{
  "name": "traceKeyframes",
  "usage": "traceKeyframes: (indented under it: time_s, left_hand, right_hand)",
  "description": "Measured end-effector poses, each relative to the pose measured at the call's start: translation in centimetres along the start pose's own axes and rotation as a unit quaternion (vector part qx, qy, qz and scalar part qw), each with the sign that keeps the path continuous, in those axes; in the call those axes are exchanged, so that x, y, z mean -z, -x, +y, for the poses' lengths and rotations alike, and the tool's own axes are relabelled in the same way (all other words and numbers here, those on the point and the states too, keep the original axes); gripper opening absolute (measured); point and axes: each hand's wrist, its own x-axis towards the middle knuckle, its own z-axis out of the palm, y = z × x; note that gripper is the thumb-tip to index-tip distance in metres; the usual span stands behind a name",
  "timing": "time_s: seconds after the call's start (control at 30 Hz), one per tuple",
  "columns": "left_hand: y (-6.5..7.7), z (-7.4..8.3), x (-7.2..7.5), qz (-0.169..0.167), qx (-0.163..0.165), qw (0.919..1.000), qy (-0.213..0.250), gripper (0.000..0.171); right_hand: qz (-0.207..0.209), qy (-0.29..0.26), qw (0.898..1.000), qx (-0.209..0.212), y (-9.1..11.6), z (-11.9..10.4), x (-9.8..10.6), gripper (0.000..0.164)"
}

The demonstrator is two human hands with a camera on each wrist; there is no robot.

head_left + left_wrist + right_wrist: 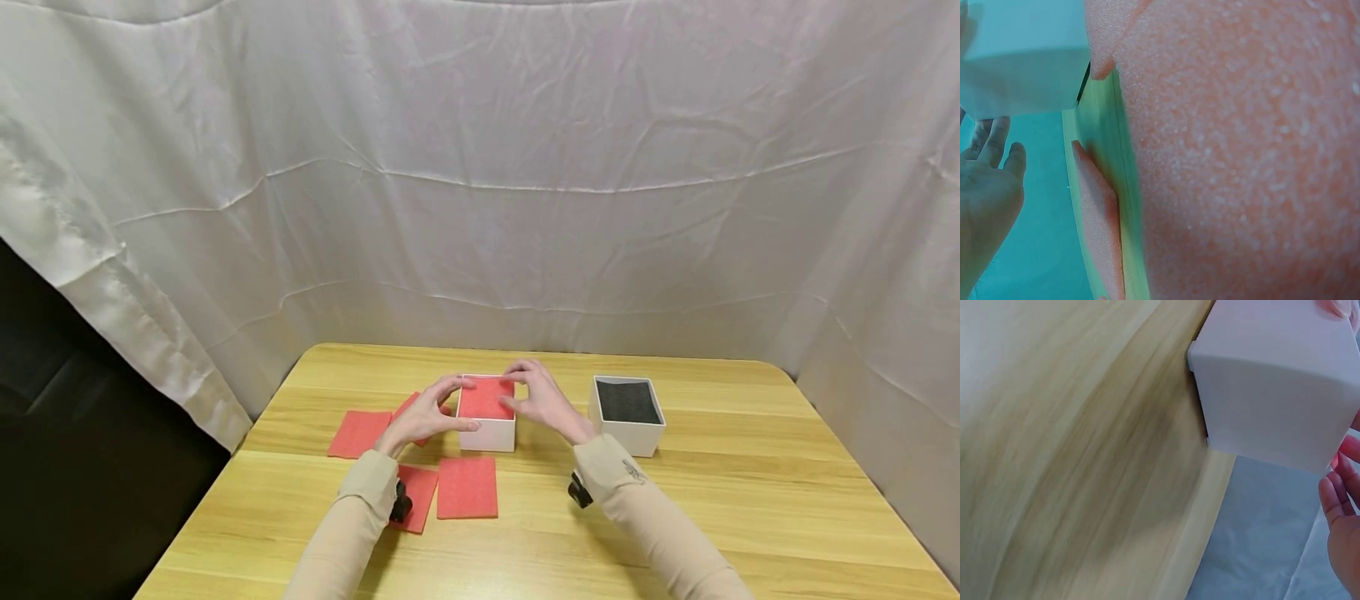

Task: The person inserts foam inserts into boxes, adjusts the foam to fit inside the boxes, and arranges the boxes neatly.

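Observation:
A white square box stands near the middle of the table, with a red foam sheet lying level with its rim. My left hand reaches in from the left, fingertips at the sheet's left edge and thumb by the front corner. From the other side, my right hand rests its fingertips and thumb on the sheet's right edge. In the left wrist view, fingers show beside the box wall. The right wrist view has the box with fingertips at its edge.
Several loose red foam squares lie left and in front of the box, among them one at the left and one in front. To the right stands a second white box holding a dark sheet. A pale curtain hangs behind the table.

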Motion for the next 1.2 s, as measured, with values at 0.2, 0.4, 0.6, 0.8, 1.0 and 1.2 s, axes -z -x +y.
traceKeyframes:
  time_s: [0.2,0.4,0.6,0.8,1.0,1.2]
  left_hand:
    - [0.06,0.00,0.01,0.000,0.007,0.9999,-0.008,0.056]
    - [0.08,0.04,-0.04,0.001,0.016,0.9998,-0.012,0.052]
    - [0.11,0.02,-0.01,-0.001,0.021,0.9998,-0.006,0.049]
    - [0.03,0.03,-0.05,0.003,0.020,0.9997,0.015,0.076]
    - [0.02,0.01,-0.08,0.015,0.033,0.9987,0.035,0.096]
    - [0.05,0.01,-0.05,0.010,0.033,0.9992,0.021,0.100]
  right_hand:
    - [0.006,0.053,0.998,0.047,0.12,-0.01,0.01,0.020]
    - [0.000,0.076,0.995,0.061,0.18,-0.01,0.07,0.014]
    - [-0.013,0.070,0.996,0.053,0.32,-0.02,0.10,0.012]
    - [-0.034,0.050,0.996,0.071,0.20,-0.06,0.12,0.014]
    - [-0.090,0.044,0.991,0.090,-0.14,-0.57,0.02,0.014]
    - [-0.140,0.040,0.987,0.072,-0.58,-0.83,0.02,0.017]
